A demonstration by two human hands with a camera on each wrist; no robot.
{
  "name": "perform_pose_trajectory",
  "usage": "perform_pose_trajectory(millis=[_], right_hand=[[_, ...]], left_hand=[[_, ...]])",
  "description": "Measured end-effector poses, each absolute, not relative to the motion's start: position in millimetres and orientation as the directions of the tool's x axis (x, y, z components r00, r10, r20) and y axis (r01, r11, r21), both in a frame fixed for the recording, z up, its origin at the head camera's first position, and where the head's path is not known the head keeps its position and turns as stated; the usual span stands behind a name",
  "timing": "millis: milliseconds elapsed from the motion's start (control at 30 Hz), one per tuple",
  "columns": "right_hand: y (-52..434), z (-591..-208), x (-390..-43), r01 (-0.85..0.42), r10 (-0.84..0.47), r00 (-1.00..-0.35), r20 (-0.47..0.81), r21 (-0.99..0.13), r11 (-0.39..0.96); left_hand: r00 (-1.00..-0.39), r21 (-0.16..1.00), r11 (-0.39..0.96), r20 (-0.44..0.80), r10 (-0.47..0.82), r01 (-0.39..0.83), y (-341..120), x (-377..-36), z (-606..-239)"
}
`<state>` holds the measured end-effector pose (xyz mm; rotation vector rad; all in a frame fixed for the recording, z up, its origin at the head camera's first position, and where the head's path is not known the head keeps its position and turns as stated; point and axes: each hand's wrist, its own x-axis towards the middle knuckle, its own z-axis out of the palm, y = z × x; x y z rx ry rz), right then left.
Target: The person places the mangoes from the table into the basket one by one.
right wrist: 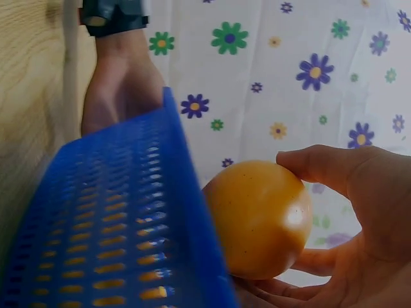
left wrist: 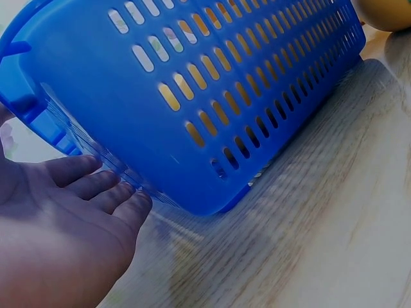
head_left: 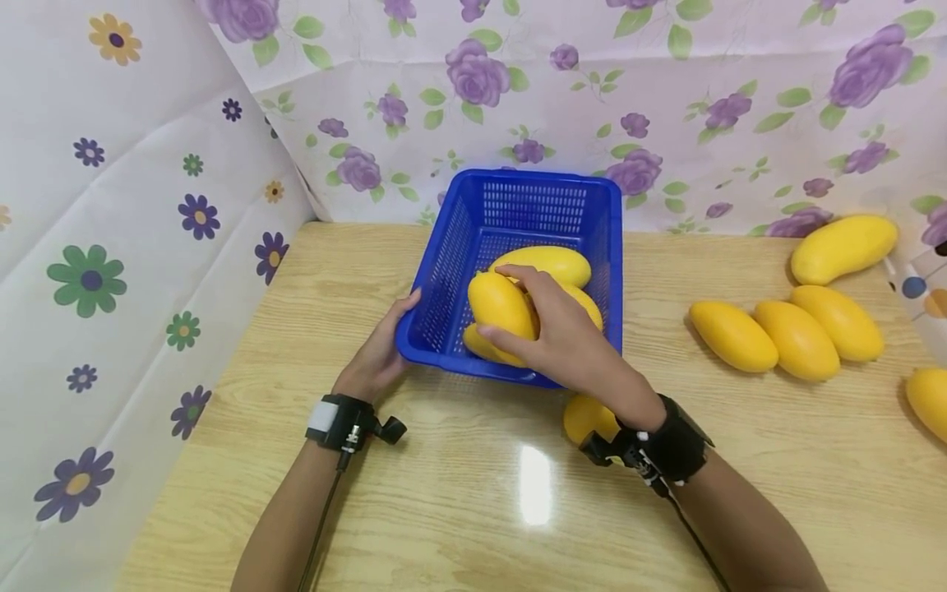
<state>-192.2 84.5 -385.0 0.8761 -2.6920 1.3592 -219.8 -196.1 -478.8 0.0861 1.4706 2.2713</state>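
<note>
My right hand (head_left: 565, 333) grips a yellow mango (head_left: 501, 304) inside the blue plastic basket (head_left: 473, 366). Thumb and fingers spread around its sides, and in the right wrist view the held mango (right wrist: 260, 218) shows beside the basket wall (right wrist: 186, 192). Beneath and behind it in the basket lie several other mangoes, one of them at the back (head_left: 551, 263), partly covered by the hand. My left hand (head_left: 377, 349) holds the basket's left side near the front corner, thumb up at the rim. Seen from the left wrist, its fingers (left wrist: 96, 183) lie against the outer wall.
Right of the basket, several loose mangoes (head_left: 795, 341) lie on the wooden table (head_left: 459, 485), with a longer one (head_left: 843, 247) behind them. Another mango (head_left: 588, 418) sits partly hidden under my right wrist. Flowered cloth (head_left: 414, 107) hangs behind and at the left.
</note>
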Motion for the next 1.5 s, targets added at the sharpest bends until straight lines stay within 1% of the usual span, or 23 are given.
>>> perform_pose_trajectory(millis=[267,533,733,933,1167,1367,1500], right_hand=[[72.7,-394.1,-190.0,-0.490,-0.441,-0.852,0.281,-0.726,0.483],[58.9,-404.9,-191.1,-0.464,-0.407,-0.871,0.274,-0.729,0.503],[52.6,-408.7,-194.6,-0.424,-0.383,-0.893,0.235,-0.723,0.545],[47.6,-410.8,-194.3,-0.431,-0.420,-0.882,0.213,-0.724,0.538],[43.1,-417.0,-189.9,-0.460,-0.490,-0.851,0.189,-0.718,0.523],[44.0,-420.3,-187.1,-0.489,-0.500,-0.840,0.211,-0.695,0.528],[42.9,-420.9,-185.9,-0.497,-0.496,-0.842,0.213,-0.666,0.556]], left_hand=[[-0.908,0.883,-0.339,-0.191,0.372,-0.324,-195.3,-220.8,-479.4],[-0.911,0.886,-0.335,-0.192,0.365,-0.321,-194.2,-219.4,-478.9],[-0.915,0.885,-0.348,-0.175,0.364,-0.308,-194.2,-218.1,-477.9],[-0.923,0.890,-0.356,-0.152,0.354,-0.284,-195.8,-217.3,-476.2],[-0.922,0.891,-0.343,-0.176,0.345,-0.298,-194.9,-218.7,-478.2],[-0.916,0.884,-0.354,-0.173,0.363,-0.307,-192.4,-219.5,-479.6],[-0.916,0.874,-0.374,-0.167,0.366,-0.309,-191.6,-219.5,-478.7]])
